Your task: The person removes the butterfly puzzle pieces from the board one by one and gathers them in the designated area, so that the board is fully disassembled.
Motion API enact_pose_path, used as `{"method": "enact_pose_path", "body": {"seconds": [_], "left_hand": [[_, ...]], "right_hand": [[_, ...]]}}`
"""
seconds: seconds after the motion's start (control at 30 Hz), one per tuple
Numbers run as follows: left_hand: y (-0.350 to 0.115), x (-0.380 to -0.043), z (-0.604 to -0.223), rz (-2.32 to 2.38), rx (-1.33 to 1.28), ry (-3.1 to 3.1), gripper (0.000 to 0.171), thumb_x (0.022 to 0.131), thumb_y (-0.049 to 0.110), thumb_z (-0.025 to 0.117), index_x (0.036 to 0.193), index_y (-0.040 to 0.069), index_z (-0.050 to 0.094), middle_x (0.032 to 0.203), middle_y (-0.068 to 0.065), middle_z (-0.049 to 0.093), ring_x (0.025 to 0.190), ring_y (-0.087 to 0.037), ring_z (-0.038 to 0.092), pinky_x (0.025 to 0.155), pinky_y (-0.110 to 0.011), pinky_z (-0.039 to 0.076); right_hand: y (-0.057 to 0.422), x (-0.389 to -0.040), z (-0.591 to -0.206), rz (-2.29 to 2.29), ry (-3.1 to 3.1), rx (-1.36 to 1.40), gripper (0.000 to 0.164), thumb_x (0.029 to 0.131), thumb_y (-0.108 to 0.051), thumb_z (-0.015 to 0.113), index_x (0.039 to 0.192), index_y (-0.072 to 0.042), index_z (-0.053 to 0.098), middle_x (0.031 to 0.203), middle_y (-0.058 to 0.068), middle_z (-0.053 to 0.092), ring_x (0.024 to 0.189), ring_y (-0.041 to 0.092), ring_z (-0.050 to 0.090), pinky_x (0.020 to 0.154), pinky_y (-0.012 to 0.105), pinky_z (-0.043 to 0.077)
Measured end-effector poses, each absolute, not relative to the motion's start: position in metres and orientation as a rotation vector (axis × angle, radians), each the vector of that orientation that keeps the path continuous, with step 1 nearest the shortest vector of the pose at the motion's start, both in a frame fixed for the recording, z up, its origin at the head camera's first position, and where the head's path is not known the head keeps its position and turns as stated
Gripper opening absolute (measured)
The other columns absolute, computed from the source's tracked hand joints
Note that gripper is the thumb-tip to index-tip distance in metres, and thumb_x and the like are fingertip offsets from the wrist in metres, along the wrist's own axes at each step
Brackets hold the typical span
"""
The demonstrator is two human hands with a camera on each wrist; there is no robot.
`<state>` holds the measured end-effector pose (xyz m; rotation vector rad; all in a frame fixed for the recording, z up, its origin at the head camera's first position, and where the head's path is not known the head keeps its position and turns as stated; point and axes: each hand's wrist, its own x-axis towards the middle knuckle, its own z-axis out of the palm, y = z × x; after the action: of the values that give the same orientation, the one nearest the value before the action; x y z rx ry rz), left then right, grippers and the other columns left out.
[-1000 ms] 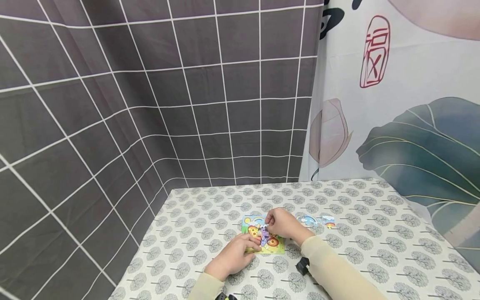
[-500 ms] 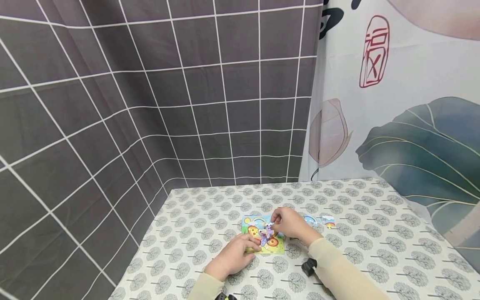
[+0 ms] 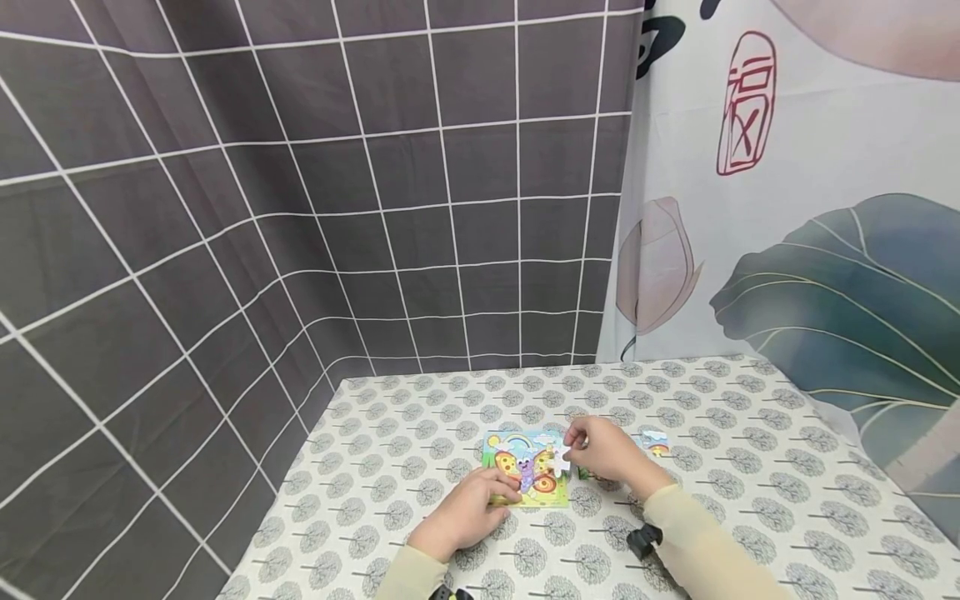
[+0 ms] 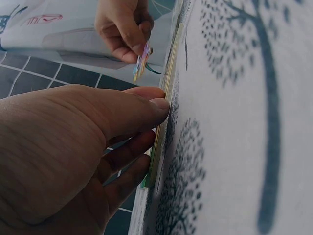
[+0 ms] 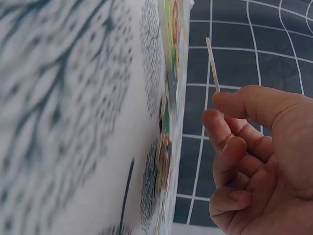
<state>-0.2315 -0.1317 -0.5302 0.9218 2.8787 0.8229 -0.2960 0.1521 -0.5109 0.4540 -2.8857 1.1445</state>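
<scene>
A butterfly jigsaw puzzle [image 3: 551,500] lies flat on the patterned cloth in the head view. My left hand [image 3: 474,508] rests at its near-left side, fingers over the picture and thumb at the near edge. The left wrist view shows that thumb [image 4: 159,110] against the thin edge of the puzzle [image 4: 155,159]. With thumb and forefinger, my right hand [image 3: 603,450] pinches a jigsaw piece [image 3: 558,463] raised over the puzzle's right side. Edge-on in the right wrist view, the piece [image 5: 213,63] stands up from the fingertips, above the cloth.
Right of the puzzle lies a loose jigsaw piece [image 3: 656,443] with a rainbow on it. More loose pieces [image 5: 163,156] show on the cloth in the right wrist view, partly behind the right hand in the head view. A dark checked curtain [image 3: 450,250] hangs behind the table.
My right hand has drawn back to the right with the pinched jigsaw piece, uncovering the butterfly's middle. The piece has turned in the fingers. My left hand has stayed in place.
</scene>
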Motion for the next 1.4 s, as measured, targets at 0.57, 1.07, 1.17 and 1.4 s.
{"method": "enact_pose_path", "body": {"seconds": [0.57,1.07,1.17,1.4], "left_hand": [[-0.132,-0.23,-0.531,0.841,0.895,2.865,0.026,0.09,0.01,0.079,0.111,0.026,0.08,0.129,0.019,0.064,0.126,-0.01,0.056,0.118,-0.042,0.043],[-0.133,-0.23,-0.533,0.841,0.9,2.87,0.026,0.09,0.01,0.079,0.112,0.025,0.08,0.129,0.019,0.065,0.126,-0.01,0.056,0.118,-0.044,0.043],[-0.133,-0.23,-0.533,0.844,0.898,2.865,0.027,0.09,0.01,0.079,0.111,0.026,0.08,0.129,0.019,0.064,0.127,-0.01,0.056,0.118,-0.043,0.042],[-0.131,-0.23,-0.529,0.85,0.86,2.851,0.027,0.09,0.01,0.079,0.111,0.027,0.08,0.13,0.02,0.064,0.13,-0.011,0.054,0.119,-0.044,0.041]], "right_hand": [[0.197,-0.285,-0.52,1.149,-2.898,0.441,0.018,0.082,-0.007,0.083,0.085,-0.018,0.069,0.083,-0.005,0.062,0.075,0.014,0.057,0.067,0.028,0.052],[0.235,-0.275,-0.522,1.225,-2.899,0.412,0.018,0.08,-0.006,0.084,0.087,-0.012,0.069,0.08,0.0,0.06,0.073,0.017,0.055,0.061,0.026,0.051],[0.238,-0.273,-0.522,1.25,-2.897,0.393,0.018,0.079,-0.002,0.081,0.088,-0.01,0.069,0.08,0.001,0.06,0.074,0.018,0.055,0.06,0.026,0.051],[0.244,-0.273,-0.523,1.255,-2.902,0.343,0.017,0.078,0.001,0.078,0.089,-0.01,0.07,0.08,0.002,0.061,0.073,0.019,0.056,0.058,0.026,0.052]]}}
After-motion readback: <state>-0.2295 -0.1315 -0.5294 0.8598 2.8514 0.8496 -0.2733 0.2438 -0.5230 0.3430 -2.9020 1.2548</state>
